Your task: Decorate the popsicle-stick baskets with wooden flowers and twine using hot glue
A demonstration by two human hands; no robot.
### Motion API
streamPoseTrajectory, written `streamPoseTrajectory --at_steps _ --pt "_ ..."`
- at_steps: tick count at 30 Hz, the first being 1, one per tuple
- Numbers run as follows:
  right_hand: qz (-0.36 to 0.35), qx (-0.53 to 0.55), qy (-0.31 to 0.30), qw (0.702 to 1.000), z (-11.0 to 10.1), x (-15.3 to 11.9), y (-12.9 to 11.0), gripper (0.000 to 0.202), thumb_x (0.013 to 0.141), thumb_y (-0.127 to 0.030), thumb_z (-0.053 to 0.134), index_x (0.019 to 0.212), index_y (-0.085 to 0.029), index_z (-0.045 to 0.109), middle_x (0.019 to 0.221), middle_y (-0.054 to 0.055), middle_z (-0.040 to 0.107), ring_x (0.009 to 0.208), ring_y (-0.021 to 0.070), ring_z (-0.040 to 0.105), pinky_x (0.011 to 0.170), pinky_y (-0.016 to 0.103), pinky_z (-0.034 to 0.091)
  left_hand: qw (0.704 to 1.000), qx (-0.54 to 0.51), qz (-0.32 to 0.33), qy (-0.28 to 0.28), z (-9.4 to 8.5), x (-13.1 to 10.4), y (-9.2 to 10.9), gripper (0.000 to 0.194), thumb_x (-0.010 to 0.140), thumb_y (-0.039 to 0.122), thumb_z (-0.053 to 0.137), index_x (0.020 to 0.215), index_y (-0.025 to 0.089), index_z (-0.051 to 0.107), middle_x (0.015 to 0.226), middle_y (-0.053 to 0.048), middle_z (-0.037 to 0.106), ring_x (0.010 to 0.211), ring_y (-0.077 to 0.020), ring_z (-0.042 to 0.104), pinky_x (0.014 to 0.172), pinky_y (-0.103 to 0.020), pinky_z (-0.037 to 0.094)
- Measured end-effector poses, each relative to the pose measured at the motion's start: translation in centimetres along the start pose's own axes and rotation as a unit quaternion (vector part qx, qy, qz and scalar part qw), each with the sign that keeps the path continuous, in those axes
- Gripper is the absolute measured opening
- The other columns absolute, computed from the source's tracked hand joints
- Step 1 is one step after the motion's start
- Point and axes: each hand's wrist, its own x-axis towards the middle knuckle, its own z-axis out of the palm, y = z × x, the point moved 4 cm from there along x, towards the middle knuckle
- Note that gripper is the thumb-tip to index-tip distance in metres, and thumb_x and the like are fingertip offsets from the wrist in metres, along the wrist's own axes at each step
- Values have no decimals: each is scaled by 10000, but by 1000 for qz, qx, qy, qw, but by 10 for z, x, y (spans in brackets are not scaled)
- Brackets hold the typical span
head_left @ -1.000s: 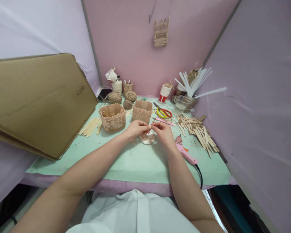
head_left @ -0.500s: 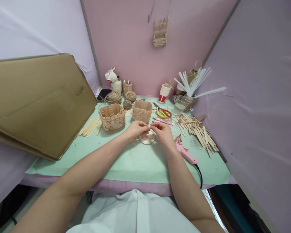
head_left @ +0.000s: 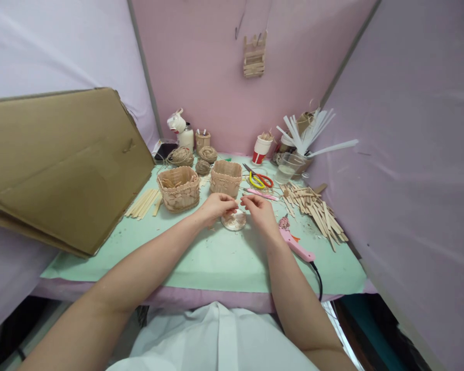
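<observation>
Over a small round white dish [head_left: 234, 221], both my hands are held close together with their fingertips a little apart. My left hand [head_left: 219, 205] is closed in a pinch; a tiny pale bit shows at its fingertips, too small to name. My right hand [head_left: 258, 207] is also pinched, and what lies between its fingers cannot be made out. Just behind my left hand stands a woven basket [head_left: 226, 178]. A second basket [head_left: 178, 190], with wooden pieces inside, sits to its left. A pink glue gun [head_left: 297, 246] lies right of my right hand.
Scissors [head_left: 258, 178] and a pink pen-like tool [head_left: 262, 194] lie behind my right hand. Loose wooden sticks [head_left: 317, 208] are heaped at right, flat sticks [head_left: 143, 203] at left. Twine balls [head_left: 181, 156] and a paper cup [head_left: 261, 148] stand behind. Large cardboard [head_left: 69, 165] leans at left.
My fingertips, which met over the dish, have drawn slightly apart, with the right hand's fingers moved a little to the right. The objects on the table have stayed put.
</observation>
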Motion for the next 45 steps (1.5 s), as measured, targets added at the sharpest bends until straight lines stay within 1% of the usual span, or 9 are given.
streamPoseTrajectory --at_steps 6,13,19,23,26,30,36,41,45 --pt "15 -36 -26 999 2 0 6 205 654 -353 596 675 -152 634 641 -1 613 590 123 506 578 241 366 999 -23 -9 -24 2 -1 -3 107 645 171 720 670 94 649 629 -43 646 542 -75 561 555 -187 450" --pt "17 -40 -20 999 1 2 13 218 651 -355 593 674 -143 636 654 10 623 592 122 509 573 236 370 998 -37 -40 -34 3 -3 0 73 679 146 672 661 76 661 618 -64 642 604 -94 606 573 -177 466" --pt "24 -46 -20 998 0 2 13 228 662 -360 587 681 -141 644 649 8 619 585 118 499 560 232 358 998 -34 -29 -35 3 -4 2 70 668 149 663 668 79 665 623 -69 644 588 -93 595 555 -178 462" --pt "23 -52 -17 998 0 2 12 219 660 -356 587 667 -144 641 620 -5 598 566 113 482 549 232 349 999 -20 -19 -22 1 -3 2 75 659 160 658 676 87 657 612 -59 637 604 -107 604 570 -194 467" --pt "18 -69 -8 997 0 2 12 216 661 -356 584 653 -146 636 597 -9 581 546 111 469 541 234 345 1000 4 19 8 -4 -1 6 71 648 172 655 667 104 653 595 -38 627 601 -111 592 562 -202 460" --pt "0 -146 -41 988 4 1 14 185 686 -316 565 659 -153 649 597 1 596 565 128 501 569 243 366 998 3 51 32 -9 1 11 49 634 164 649 655 119 645 583 -14 613 586 -98 567 590 -211 459" --pt "-54 -296 -58 952 -2 -2 6 207 764 -223 507 788 -187 710 839 47 693 788 169 590 736 270 393 998 15 38 37 -9 1 10 64 643 180 652 658 120 635 579 -18 614 561 -92 549 562 -208 437" --pt "-74 -458 -50 885 -13 -6 -5 212 779 -173 502 813 -203 709 913 76 673 900 204 562 759 295 355 998 35 39 44 -9 0 10 65 646 182 641 657 118 635 582 -15 611 542 -89 523 543 -208 423" --pt "-75 -533 -87 838 -7 -8 -8 227 775 -153 501 793 -216 718 918 87 657 919 226 542 730 317 311 997 46 43 37 -9 1 9 66 644 191 632 649 126 634 580 -10 601 549 -93 520 539 -209 414"
